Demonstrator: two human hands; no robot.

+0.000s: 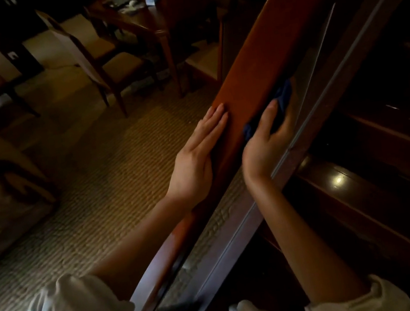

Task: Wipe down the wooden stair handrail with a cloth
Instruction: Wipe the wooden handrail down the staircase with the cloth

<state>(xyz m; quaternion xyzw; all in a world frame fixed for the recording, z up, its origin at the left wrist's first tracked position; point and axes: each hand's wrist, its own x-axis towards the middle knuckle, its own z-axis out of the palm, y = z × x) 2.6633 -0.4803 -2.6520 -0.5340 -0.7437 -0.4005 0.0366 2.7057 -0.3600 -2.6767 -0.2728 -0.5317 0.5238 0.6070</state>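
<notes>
The reddish-brown wooden handrail (259,66) runs diagonally from the lower middle up to the upper right. My left hand (196,156) lies flat against its left side, fingers straight and together. My right hand (266,143) holds a dark blue cloth (282,97) against the rail's right side, thumb on top and fingers wrapped behind the cloth. Most of the cloth is hidden by the hand and the rail.
A glass panel with a metal edge (323,93) sits below the rail. Dark wooden stair steps (364,184) lie to the right. Left of the rail is patterned carpet (110,175), with wooden chairs (103,64) and a cluttered desk (138,12) further back.
</notes>
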